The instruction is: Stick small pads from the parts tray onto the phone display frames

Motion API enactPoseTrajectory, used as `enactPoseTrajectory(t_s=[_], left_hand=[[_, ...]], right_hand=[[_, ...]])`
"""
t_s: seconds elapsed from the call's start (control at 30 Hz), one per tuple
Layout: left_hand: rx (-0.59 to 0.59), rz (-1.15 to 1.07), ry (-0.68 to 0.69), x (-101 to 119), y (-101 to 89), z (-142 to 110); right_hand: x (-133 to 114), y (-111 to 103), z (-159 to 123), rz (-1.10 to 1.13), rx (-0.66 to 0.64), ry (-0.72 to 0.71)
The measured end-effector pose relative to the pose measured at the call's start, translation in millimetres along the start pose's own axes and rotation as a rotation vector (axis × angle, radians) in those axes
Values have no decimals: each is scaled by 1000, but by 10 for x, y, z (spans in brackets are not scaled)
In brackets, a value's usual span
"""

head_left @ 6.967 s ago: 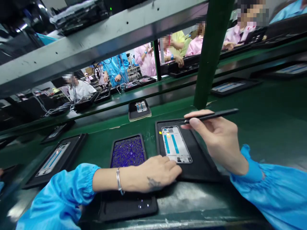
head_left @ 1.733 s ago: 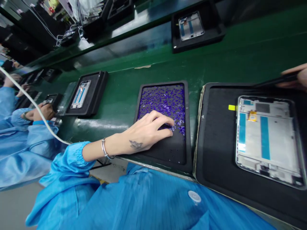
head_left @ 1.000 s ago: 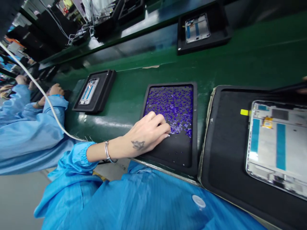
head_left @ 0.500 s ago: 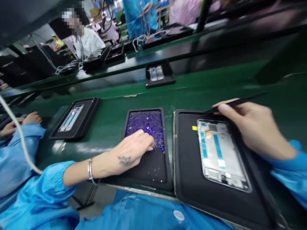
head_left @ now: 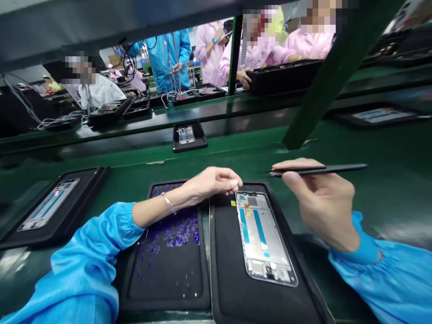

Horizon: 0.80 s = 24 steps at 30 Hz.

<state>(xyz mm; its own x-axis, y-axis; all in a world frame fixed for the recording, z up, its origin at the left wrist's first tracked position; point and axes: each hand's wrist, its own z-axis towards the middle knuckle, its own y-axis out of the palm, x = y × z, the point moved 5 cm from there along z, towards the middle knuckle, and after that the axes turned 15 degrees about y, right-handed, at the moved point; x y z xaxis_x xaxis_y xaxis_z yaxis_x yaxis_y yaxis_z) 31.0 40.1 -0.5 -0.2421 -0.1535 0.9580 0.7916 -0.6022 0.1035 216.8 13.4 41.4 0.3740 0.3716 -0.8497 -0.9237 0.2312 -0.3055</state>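
Note:
My left hand (head_left: 216, 182) is closed in a pinch at the upper left corner of a silver phone frame (head_left: 278, 240); whatever sits between the fingertips is too small to make out. The frame, with blue strips and an orange flex piece, lies on a black padded tray (head_left: 232, 270). Under my left forearm is a black tray (head_left: 162, 288) scattered with small purple-blue pieces (head_left: 182, 229). My right hand (head_left: 324, 202) grips black tweezers (head_left: 324, 169), held level, their tips pointing left, to the right of the frame's top end.
Another phone frame (head_left: 50, 204) lies in a stacked black tray (head_left: 72, 220) on the left. A smaller tray (head_left: 199, 139) with a frame stands at the back. A green post (head_left: 313, 94) rises at the right. Several co-workers are beyond the bench, one with hands on a black box (head_left: 283, 76).
My left hand has gone from the tray of purple pieces, up and right, to the phone frame's top edge. The view has turned right. The tweezers are still in my right hand.

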Motion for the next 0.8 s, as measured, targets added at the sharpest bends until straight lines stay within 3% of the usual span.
enactPoseTrajectory(t_s=[0.13, 0.27, 0.57, 0.8], left_hand=[[28, -117, -81, -84, 38, -70], [61, -193, -129, -118, 56, -93], [102, -246, -144, -121, 76, -103], [84, -255, -135, -140, 77, -104]], right_hand=[[-84, 80, -101, -6, -152, -97], [-40, 169, -131, 1, -248, -76], [31, 225, -99, -50, -215, 131], [65, 229, -83, -36, -218, 188]])
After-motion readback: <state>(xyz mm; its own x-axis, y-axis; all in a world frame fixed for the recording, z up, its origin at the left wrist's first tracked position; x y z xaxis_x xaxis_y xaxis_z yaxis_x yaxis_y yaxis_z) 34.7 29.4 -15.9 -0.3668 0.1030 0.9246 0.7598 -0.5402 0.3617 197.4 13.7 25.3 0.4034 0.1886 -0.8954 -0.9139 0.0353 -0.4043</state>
